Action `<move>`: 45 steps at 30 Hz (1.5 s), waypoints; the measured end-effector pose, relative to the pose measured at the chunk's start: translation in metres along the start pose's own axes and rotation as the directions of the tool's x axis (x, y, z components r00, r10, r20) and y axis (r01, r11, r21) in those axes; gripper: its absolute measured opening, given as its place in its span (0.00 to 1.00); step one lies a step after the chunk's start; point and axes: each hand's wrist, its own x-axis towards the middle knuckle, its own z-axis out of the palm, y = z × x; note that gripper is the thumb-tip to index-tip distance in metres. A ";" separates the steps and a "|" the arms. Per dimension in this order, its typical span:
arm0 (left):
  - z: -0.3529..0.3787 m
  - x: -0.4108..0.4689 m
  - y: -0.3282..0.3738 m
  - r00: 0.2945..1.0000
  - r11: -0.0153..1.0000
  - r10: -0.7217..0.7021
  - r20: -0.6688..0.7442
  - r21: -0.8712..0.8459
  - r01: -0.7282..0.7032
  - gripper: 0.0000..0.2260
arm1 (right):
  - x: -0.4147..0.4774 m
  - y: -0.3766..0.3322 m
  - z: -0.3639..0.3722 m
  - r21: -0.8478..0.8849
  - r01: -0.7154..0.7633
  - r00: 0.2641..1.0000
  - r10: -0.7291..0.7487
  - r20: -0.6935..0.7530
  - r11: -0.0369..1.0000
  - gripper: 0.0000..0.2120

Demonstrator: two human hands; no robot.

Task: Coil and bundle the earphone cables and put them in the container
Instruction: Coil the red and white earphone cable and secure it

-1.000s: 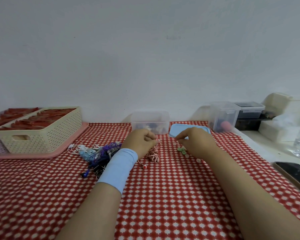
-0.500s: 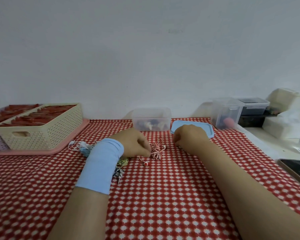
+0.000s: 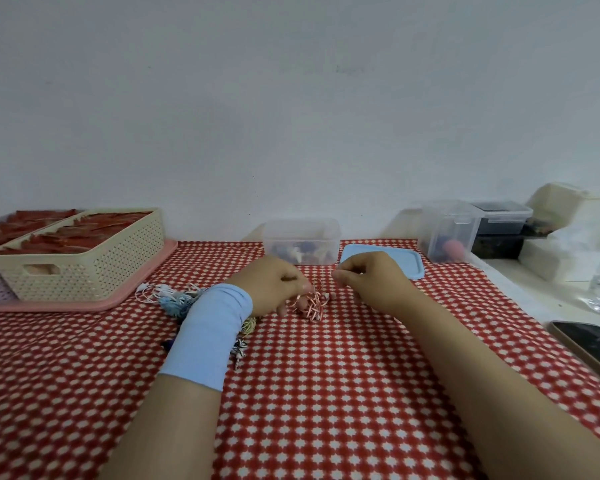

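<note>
My left hand (image 3: 274, 284), a light blue band on its wrist, grips a partly coiled red-and-white earphone cable (image 3: 312, 304) just above the red checked tablecloth. My right hand (image 3: 371, 280) hovers just right of the cable. Its fingers are curled and its fingertips pinch something too small to make out. Behind both hands stands the clear open container (image 3: 302, 224) with several bundles inside. Its blue lid (image 3: 407, 266) lies flat to the right. A tangle of other earphone cables (image 3: 172, 296), white, blue and striped, lies left of my left wrist and partly under it.
A beige perforated basket (image 3: 84, 261) sits on a pink tray (image 3: 84, 306) at the back left. At the back right stand a clear tub (image 3: 447, 230), dark boxes and white boxes. A phone (image 3: 589, 344) lies near the right table edge.
My view has tilted up. Both hands have drawn slightly closer together. The right hand has closed its fingertips and now hides the small green pieces seen under it a second ago.
</note>
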 end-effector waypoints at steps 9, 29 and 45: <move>0.016 0.006 0.004 0.989 0.850 -0.035 -0.141 -0.525 -0.045 0.13 | -0.009 -0.011 -0.010 0.613 -0.170 0.983 0.093 0.156 0.772 0.10; 0.037 0.015 0.007 0.981 0.669 -0.104 -0.166 -0.741 -0.054 0.08 | -0.012 -0.013 -0.014 0.691 -0.210 0.972 0.069 0.226 0.691 0.08; 0.037 0.011 0.012 0.984 0.698 -0.073 -0.164 -0.713 -0.066 0.08 | -0.015 -0.015 -0.012 0.675 -0.189 0.966 0.010 0.259 0.713 0.11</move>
